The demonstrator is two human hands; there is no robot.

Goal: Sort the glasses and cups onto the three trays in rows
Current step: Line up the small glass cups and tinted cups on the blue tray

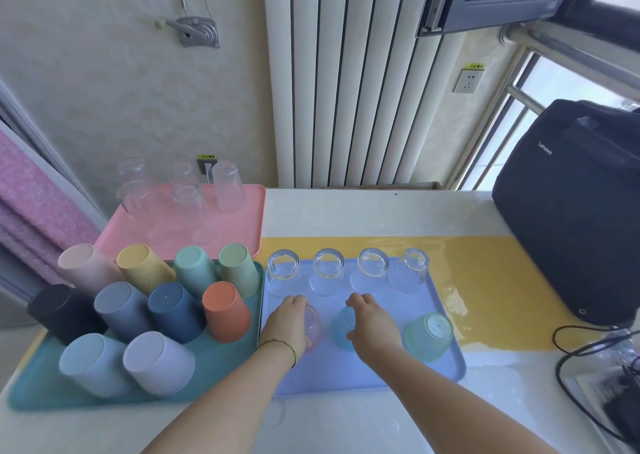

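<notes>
Teal tray point(34, 398) at left, plastic cups point(227, 311) upturned in rows; pink tray point(242, 232) beyond holds tall clear glasses point(228, 187). Blue tray point(346, 374), near row: left hand point(289, 322) curls round a pink glass point(313, 329), right hand point(369, 322) clasps a blue glass point(341, 329) just beside it (green glass point(429, 336) further right). Best to seat both level, in line with the green one, evenly spaced. White table point(346, 211), yellow mat point(485, 266), black bag point(571, 211) far right.

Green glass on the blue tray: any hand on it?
No, the green glass stands free on the blue tray; the left hand holds the pink glass, the right hand the blue glass.
</notes>
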